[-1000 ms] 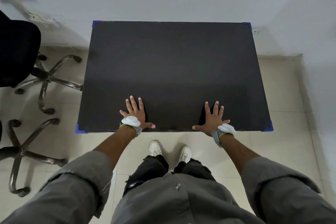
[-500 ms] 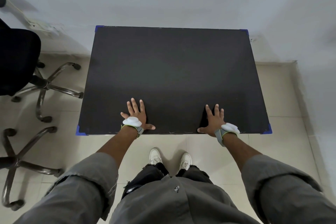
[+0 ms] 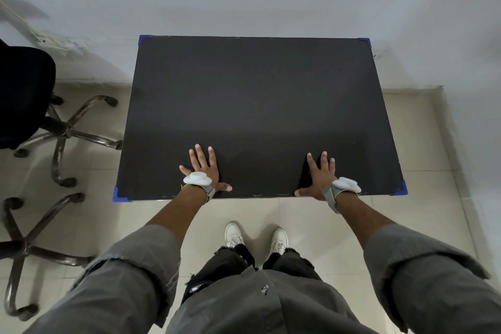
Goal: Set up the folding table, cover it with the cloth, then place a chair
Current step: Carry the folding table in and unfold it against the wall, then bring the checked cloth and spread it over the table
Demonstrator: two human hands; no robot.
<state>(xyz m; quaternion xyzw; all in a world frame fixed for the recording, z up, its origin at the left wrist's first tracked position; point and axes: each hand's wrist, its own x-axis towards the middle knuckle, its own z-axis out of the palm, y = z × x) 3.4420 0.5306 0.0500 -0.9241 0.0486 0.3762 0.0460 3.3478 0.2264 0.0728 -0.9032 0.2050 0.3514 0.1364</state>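
Note:
The folding table [image 3: 254,106] stands unfolded in front of me, its black top with blue corner caps bare and its far edge close to the white wall. My left hand [image 3: 204,169] lies flat near the front edge, fingers spread. My right hand [image 3: 317,176] lies flat the same way further right. Both hold nothing. A black office chair [image 3: 24,95] stands to the left of the table. No cloth is in view.
A second chair's five-star wheeled base [image 3: 24,249] sits at the lower left on the tiled floor. The white wall runs behind the table and along the right side. My feet [image 3: 256,236] stand just before the table's front edge.
The table now appears lower and further right in the view as my head shifted. My hands keep the same flat position on its top.

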